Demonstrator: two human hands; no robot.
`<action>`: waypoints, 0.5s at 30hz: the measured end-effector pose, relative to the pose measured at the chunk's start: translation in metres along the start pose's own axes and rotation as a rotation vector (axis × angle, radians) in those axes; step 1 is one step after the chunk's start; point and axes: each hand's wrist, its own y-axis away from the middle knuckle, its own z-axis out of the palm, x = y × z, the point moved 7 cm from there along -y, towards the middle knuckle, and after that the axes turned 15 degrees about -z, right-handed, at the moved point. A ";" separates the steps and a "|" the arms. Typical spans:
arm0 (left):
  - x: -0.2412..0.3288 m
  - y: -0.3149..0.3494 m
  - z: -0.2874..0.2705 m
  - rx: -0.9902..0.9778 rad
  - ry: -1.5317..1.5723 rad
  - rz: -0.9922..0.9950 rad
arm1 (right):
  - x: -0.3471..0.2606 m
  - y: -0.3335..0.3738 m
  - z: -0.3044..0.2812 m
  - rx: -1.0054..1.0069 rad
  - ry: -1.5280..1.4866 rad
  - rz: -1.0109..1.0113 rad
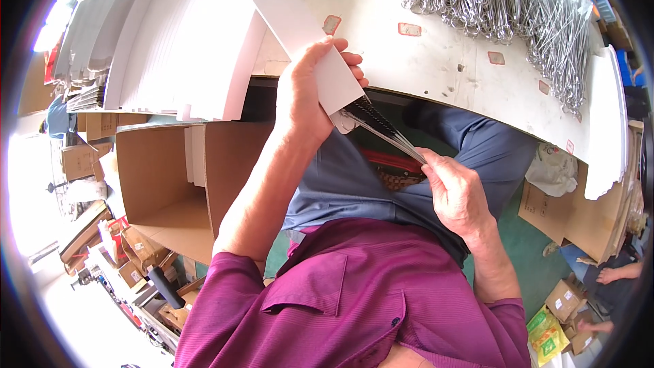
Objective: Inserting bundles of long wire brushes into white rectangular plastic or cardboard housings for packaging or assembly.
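My left hand (pixel 300 95) is wrapped round a long, narrow white box (pixel 283 13), which slants down toward me over the table edge. From the box's open lower end sticks a bundle of thin metal wires (pixel 394 135) with a black ribbed part beside them. Their outer ends are pinched between the thumb and fingers of my right hand (pixel 455 191). How far the wires reach inside the box is hidden. On the far right of the table lies a large heap of looped metal wires (pixel 477 0), partly in clear plastic.
A row of white boxes (pixel 187 48) stands left on the white table (pixel 381 54). Below it is an open cardboard carton (pixel 235 163). White sheets (pixel 606 123) and flat cardboard (pixel 545 211) stand at the right. Another person's hand (pixel 613 274) shows at the right rim.
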 end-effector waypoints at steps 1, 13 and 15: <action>-0.001 0.000 -0.001 0.012 0.001 -0.005 | 0.000 0.000 -0.001 -0.002 -0.002 0.001; -0.035 0.007 0.013 0.002 -0.051 -0.046 | 0.000 -0.016 0.014 0.035 -0.039 -0.020; -0.040 0.007 0.010 0.023 -0.010 -0.051 | 0.008 -0.020 0.025 0.005 -0.117 0.077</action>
